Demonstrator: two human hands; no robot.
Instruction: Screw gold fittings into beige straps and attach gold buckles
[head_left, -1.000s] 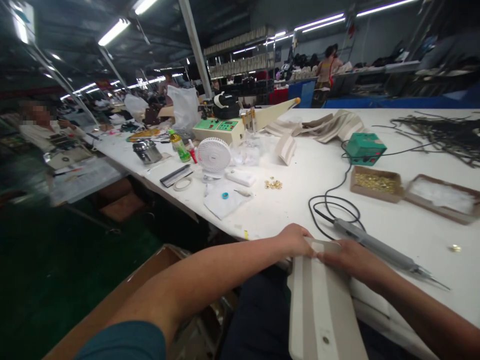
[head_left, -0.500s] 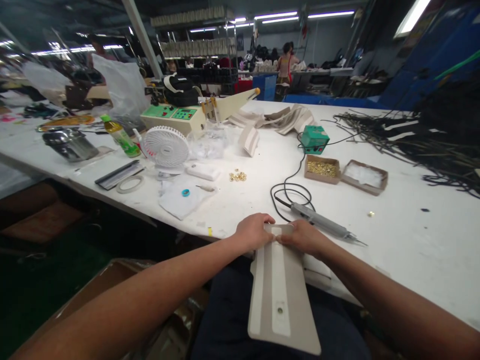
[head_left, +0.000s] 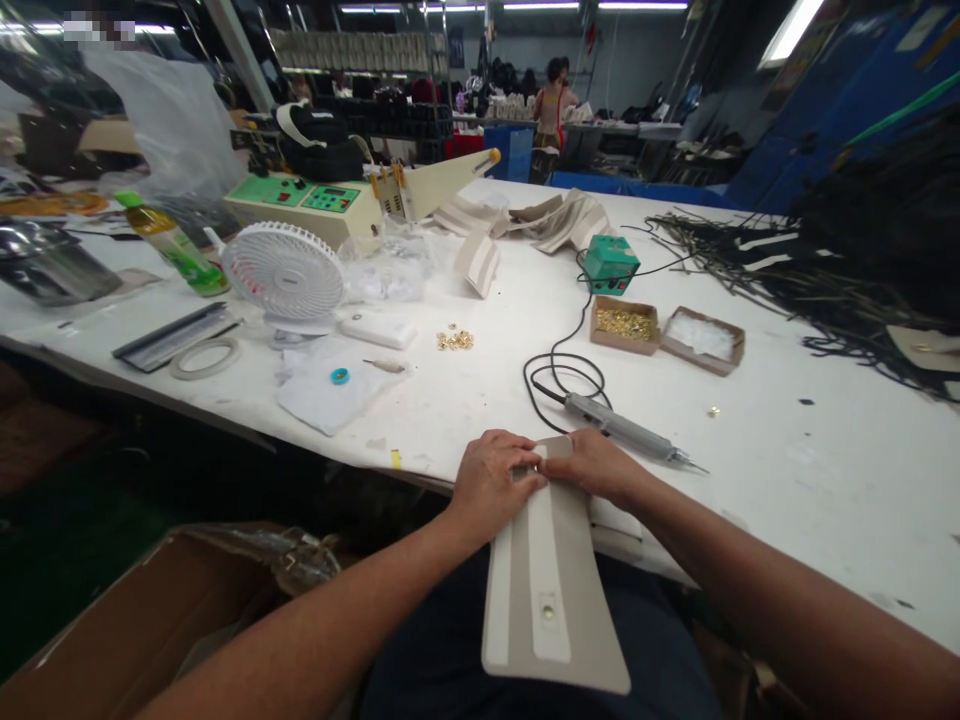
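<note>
A long beige panel [head_left: 581,590] with paler strips lies over my lap, its far end at the table edge. Near its lower end a small round metal fitting [head_left: 548,612] sits in a pale square patch. My left hand [head_left: 495,478] is closed at the panel's far end, thumb and fingers near the middle strip. My right hand [head_left: 589,464] grips the same end from the right, its thumb on top. Whatever lies between the fingertips is too small to make out. Just beyond my right hand rests a grey electric screwdriver [head_left: 630,425] with a thin tip.
On the white table [head_left: 450,400] are a box of brass fittings [head_left: 624,325], a box of white pieces [head_left: 703,340], a green power unit [head_left: 611,265], a white fan [head_left: 283,275], a bottle [head_left: 172,243] and loose brass fittings [head_left: 455,340]. A cardboard box [head_left: 142,610] stands below, left.
My left hand has shifted over the panel's end, its fingers now reaching across toward the middle strip. My right hand still grips the panel. The view has turned slightly right.
</note>
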